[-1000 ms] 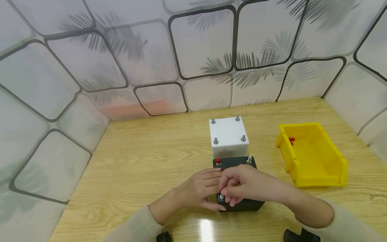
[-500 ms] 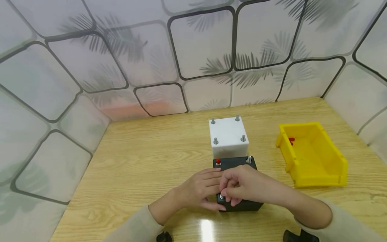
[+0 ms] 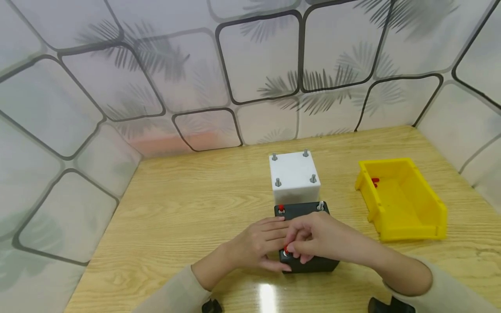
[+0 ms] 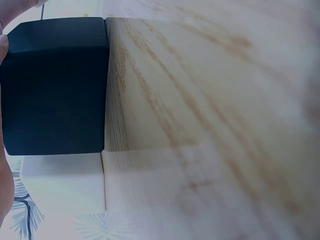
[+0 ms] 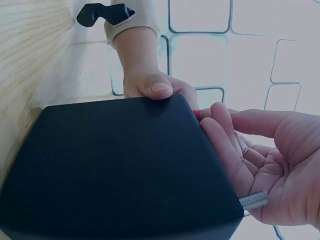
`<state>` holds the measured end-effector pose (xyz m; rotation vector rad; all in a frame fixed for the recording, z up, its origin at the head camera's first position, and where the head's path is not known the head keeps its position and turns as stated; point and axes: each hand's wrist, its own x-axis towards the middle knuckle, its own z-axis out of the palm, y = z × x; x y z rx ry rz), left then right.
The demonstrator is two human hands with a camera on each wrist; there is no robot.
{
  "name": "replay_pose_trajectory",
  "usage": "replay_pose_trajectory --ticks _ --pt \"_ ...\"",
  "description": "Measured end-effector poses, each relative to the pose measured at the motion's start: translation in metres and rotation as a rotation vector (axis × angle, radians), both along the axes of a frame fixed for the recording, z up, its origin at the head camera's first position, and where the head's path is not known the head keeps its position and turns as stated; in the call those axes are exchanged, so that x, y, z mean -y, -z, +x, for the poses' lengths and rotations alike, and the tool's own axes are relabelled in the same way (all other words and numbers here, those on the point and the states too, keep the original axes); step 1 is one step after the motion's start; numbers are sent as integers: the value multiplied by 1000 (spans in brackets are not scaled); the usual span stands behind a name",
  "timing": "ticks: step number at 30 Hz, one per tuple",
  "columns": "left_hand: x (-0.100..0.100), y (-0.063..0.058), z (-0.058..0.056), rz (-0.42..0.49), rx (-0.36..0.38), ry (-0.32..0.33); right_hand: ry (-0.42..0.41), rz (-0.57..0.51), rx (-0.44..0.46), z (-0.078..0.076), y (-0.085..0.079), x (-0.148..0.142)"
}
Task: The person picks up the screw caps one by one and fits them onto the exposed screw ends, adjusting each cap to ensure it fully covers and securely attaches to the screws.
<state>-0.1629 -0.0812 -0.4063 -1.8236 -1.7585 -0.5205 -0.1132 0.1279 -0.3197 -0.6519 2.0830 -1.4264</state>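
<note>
The right hand (image 3: 309, 239) pinches a red cap (image 3: 287, 248) at the near-left corner of the black box (image 3: 321, 264) on the surface (image 3: 176, 195); the left hand (image 3: 260, 240) rests straight-fingered on its left side. Another cap (image 3: 281, 208) stands at the far-left corner, a metal bolt (image 3: 321, 206) far-right. To the right, a yellow bin (image 3: 403, 206) holds red pieces (image 3: 375, 180) by its left wall. Just beyond the black box is a white box (image 3: 294, 169) with four bolts (image 3: 278, 182).

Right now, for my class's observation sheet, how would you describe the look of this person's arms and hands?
The left hand and right hand are ungloved. The left sleeve and right sleeve are pale beige and stop short of the wrists. A black device shows beside each sleeve, one left, one right; no markings are legible.
</note>
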Motion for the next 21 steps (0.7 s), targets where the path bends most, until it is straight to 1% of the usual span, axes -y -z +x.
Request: replay_pose_trajectory --ticks 5,8,13,21 --pt "0 -1 0 -13 -19 -15 20 8 14 -1 -1 -5" --pt "0 -1 1 -18 -17 -18 33 16 20 -2 -2 -8" --pt "0 -2 1 -25 -8 -14 55 35 31 -4 -5 -14" --pt "0 -1 1 -10 -3 -3 96 31 30 -9 -5 -25"
